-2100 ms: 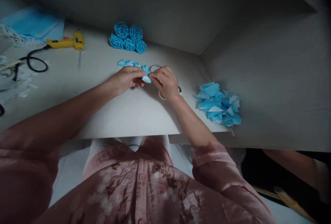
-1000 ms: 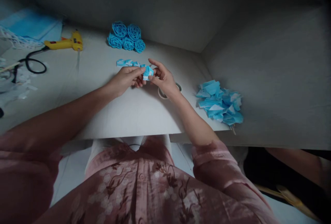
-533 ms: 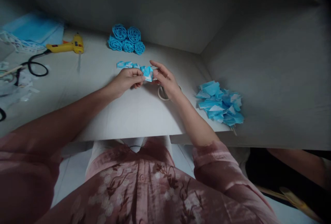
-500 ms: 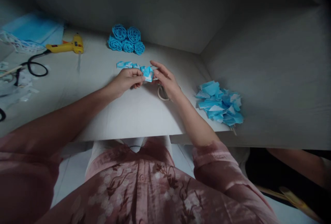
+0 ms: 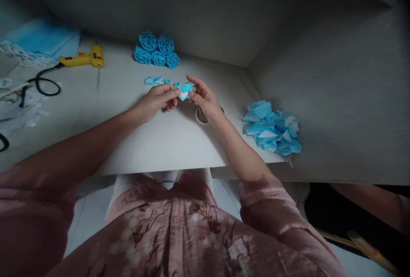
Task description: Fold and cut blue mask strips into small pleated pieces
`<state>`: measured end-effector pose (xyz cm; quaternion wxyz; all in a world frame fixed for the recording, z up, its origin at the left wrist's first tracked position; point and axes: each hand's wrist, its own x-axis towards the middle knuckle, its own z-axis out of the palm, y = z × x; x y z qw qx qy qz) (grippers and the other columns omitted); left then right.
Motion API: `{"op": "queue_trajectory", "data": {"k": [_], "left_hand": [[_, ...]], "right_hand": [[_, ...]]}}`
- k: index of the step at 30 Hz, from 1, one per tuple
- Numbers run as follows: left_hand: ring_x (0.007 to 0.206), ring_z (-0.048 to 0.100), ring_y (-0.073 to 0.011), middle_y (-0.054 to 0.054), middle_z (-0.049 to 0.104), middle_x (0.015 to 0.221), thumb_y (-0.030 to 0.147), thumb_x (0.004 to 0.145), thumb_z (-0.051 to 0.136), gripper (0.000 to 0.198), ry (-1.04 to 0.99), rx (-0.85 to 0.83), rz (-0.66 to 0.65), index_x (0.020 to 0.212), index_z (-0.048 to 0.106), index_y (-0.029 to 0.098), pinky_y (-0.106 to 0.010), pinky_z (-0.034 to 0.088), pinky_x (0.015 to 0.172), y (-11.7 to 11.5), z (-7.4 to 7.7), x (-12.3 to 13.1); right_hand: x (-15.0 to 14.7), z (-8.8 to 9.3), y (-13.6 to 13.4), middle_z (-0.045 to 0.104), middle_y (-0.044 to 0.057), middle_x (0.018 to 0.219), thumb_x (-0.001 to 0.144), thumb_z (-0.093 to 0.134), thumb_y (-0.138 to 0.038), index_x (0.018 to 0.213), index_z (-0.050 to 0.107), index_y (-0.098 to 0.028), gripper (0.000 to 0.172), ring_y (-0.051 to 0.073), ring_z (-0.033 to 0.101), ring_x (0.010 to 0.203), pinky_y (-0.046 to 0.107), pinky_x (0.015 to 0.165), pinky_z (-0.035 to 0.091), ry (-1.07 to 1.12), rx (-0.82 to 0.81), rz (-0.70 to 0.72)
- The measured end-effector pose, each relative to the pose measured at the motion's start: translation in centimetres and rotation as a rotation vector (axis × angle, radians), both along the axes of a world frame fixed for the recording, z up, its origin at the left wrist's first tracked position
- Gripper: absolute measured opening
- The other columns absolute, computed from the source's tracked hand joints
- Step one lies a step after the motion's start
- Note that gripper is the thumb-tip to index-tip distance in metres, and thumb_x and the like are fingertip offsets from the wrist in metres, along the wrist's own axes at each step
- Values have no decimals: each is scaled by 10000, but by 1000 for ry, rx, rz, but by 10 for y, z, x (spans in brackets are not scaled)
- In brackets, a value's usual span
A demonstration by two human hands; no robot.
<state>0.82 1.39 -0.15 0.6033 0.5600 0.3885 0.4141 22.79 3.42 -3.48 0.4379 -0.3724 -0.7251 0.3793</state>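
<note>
Both my hands meet over the middle of the white table. My left hand and my right hand pinch a small folded piece of blue and white paper between their fingertips. A short row of similar folded blue pieces lies just behind my left hand. A roll of tape sits under my right wrist, partly hidden.
Several blue paper roses stand at the back by the wall. A yellow glue gun with a black cord lies at the far left, near blue sheets. A heap of blue paper scraps lies at the right. Another person's arm shows at lower right.
My right hand's fingers, earlier curled over the paper piece, have opened out and now pinch it by one side. The piece has turned and unfolded slightly. My left hand has stayed put.
</note>
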Motion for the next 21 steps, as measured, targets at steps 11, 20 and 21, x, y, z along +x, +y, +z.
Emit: {"op": "queue_trajectory", "data": {"k": [11, 20, 21], "left_hand": [[528, 506, -94, 9, 603, 581, 243, 815, 792, 265, 100, 85, -15, 651, 589, 197, -241, 358, 523, -5, -1, 1], [531, 495, -101, 8, 588, 566, 310, 766, 809, 252, 122, 121, -41, 661, 607, 202, -249, 348, 532, -5, -4, 1], [533, 491, -100, 8, 586, 565, 319, 762, 811, 259, 123, 127, -42, 653, 607, 201, -249, 346, 532, -4, -5, 1]], "right_hand": [[-6, 0, -2, 732, 77, 1137, 962, 675, -742, 1572, 545, -255, 791, 219, 704, 1017, 385, 926, 645, -8, -35, 25], [-4, 3, -2, 704, 29, 973, 956, 668, -761, 1514, 609, -237, 768, 190, 680, 916, 352, 883, 621, 98, -95, -30], [-4, 3, -2, 710, 31, 989, 941, 695, -758, 1512, 612, -235, 779, 186, 675, 916, 345, 879, 618, 112, -93, -21]]}}
